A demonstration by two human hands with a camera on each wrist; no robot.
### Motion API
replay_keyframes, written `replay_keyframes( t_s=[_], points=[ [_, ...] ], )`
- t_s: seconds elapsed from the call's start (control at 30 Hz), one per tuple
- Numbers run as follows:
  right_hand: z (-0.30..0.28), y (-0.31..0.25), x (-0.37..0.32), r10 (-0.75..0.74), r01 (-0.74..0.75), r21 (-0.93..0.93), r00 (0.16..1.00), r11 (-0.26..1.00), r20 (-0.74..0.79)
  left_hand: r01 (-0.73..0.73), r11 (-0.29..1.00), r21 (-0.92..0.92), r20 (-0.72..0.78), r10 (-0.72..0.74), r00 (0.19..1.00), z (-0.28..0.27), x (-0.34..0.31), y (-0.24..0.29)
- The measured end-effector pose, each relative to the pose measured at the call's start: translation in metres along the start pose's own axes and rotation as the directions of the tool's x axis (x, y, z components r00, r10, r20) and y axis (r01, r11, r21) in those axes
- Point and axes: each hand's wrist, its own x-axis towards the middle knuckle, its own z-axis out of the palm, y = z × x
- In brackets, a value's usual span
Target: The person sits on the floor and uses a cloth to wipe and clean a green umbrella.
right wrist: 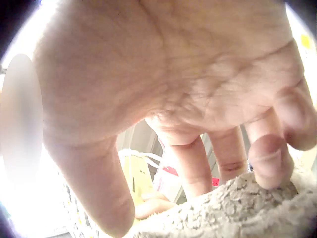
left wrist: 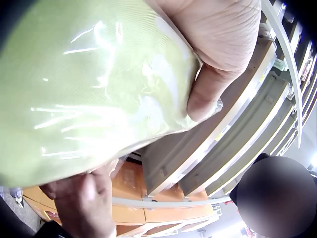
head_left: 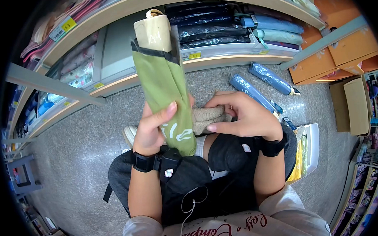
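Note:
My left hand [head_left: 149, 128] grips a green folded umbrella [head_left: 164, 83] in a clear plastic sleeve, thumb across its front. The umbrella stands tilted, its cream handle [head_left: 153, 32] with a small loop at the top, white lettering near the lower end. In the left wrist view its shiny green side [left wrist: 99, 89] fills much of the picture. My right hand [head_left: 250, 115] is curled at a beige fuzzy folded cloth [head_left: 206, 118] above my lap. In the right wrist view the fingers reach around the fuzzy cloth [right wrist: 223, 208], thumb at its left; part of their contact is hidden.
Two blue wrapped umbrellas [head_left: 271, 77] lie on the grey floor [head_left: 76, 152]. A white box [head_left: 312, 148] with yellow packets stands at my right. Shelves [head_left: 214, 62] with wrapped dark and blue goods run ahead. An open cardboard box [head_left: 357, 104] sits at the far right.

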Motion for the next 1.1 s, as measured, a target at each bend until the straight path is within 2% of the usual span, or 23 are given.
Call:
replay_keyframes(
  t_s=[0.1, 0.2, 0.23, 0.33, 0.43, 0.53, 0.63, 0.73, 0.9, 1.1],
  points=[
    [-0.007, 0.003, -0.006, 0.034, -0.031, 0.044, 0.997, 0.999, -0.069, -0.029, 1.000, -0.011, -0.102, 0.028, 0.994, 0.004, 0.001, -0.001],
    [-0.008, 0.002, -0.005, 0.037, -0.083, -0.218, 0.977, 0.973, -0.208, -0.014, 1.000, 0.023, -0.155, 0.017, 0.988, 0.004, 0.000, -0.003],
    [-0.007, 0.004, -0.003, -0.012, -0.044, -0.226, 0.971, 0.973, -0.239, -0.002, 0.999, 0.040, -0.167, 0.008, 0.986, 0.004, 0.000, -0.004],
    [-0.002, 0.008, 0.003, -0.187, 0.042, -0.297, 0.858, 0.954, -0.478, 0.019, 0.998, 0.056, -0.115, -0.013, 0.993, -0.001, 0.001, -0.006],
    [-0.001, 0.010, 0.003, -0.253, 0.092, -0.288, 0.762, 0.953, -0.596, 0.048, 0.997, 0.060, -0.164, -0.038, 0.986, 0.001, 0.002, -0.008],
    [-0.004, 0.007, -0.001, -0.036, 0.015, -0.043, 0.821, 0.999, -0.569, 0.059, 0.996, 0.069, -0.136, -0.049, 0.989, -0.001, 0.003, -0.008],
    [-0.003, 0.012, 0.002, -0.083, 0.138, 0.022, 0.710, 0.990, -0.700, 0.082, 0.994, 0.070, -0.135, -0.072, 0.988, 0.002, 0.003, -0.004],
    [-0.009, 0.007, -0.002, -0.024, 0.211, 0.132, 0.606, 0.968, -0.795, 0.090, 0.988, 0.129, -0.138, -0.072, 0.988, -0.001, 0.004, -0.006],
    [-0.019, 0.006, -0.010, -0.029, 0.296, 0.100, 0.401, 0.950, -0.916, 0.079, 0.988, 0.134, -0.158, -0.057, 0.986, -0.002, 0.007, -0.003],
    [-0.028, 0.002, -0.019, -0.045, 0.323, 0.042, 0.258, 0.945, -0.965, 0.089, 0.990, 0.109, -0.252, -0.059, 0.966, -0.012, 0.009, -0.003]
  ],
)
